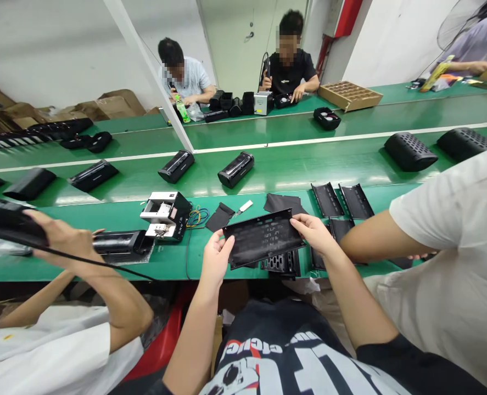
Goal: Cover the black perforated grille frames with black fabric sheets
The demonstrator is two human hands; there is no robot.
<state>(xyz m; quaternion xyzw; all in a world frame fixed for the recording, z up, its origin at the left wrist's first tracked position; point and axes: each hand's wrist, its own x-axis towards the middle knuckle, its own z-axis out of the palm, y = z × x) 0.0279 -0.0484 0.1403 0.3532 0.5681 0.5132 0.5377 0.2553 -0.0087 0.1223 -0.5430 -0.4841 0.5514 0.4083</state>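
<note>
Between both hands I hold a black plastic panel (249, 241) with rows of slots, tilted above the green bench (210, 260). My left hand (217, 255) pinches its left edge, thumb on the inner face. At the upper right corner, my right hand (312, 231) grips the panel with thumb and fingers. Under it lies a black perforated panel (282, 264), partly hidden. Beyond it are dark thin sheets (284, 203), another dark sheet (219, 217) and a small white-ended tool (245, 207). More slotted panels (328, 199) lie to the right.
A white and black machine (167, 215) with cables stands left of my hands. Co-workers' arms reach in at left (74, 247) and right (375, 236). Black housings (235, 169) sit along the green conveyor (284, 156). Two people sit opposite, near a wooden divided tray (350, 95).
</note>
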